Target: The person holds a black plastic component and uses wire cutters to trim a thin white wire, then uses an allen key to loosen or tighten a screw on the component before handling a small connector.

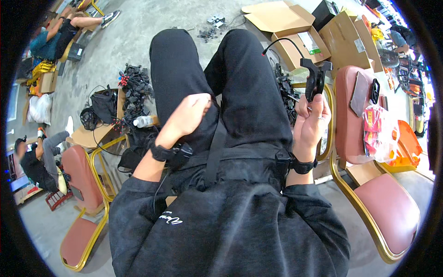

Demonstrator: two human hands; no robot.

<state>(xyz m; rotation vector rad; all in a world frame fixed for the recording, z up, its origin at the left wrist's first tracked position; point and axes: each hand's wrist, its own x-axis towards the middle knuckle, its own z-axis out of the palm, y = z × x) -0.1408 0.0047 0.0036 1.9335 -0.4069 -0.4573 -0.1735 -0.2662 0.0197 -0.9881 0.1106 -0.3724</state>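
My right hand [314, 115] is closed, thumb and fingers pinching the lower end of a black plastic fork-shaped part [315, 76]. A thin black cable with a red tip [282, 40] curves out to the left from that part's top. Over my left thigh, my left hand [196, 110] is curled with its back toward me, so its fingertips are hidden. Beside it a black strap [216, 152] runs down toward my waist; whether the fingers grip it I cannot make out. Both wrists wear black bands with small devices.
A pink chair seat [346, 138] at my right carries a phone [359, 94] and a red-and-clear packet [373, 129]. Tangled black parts [136, 87] and a white bottle [146, 121] lie left. An open cardboard box [295, 51] stands ahead; other people sit far left.
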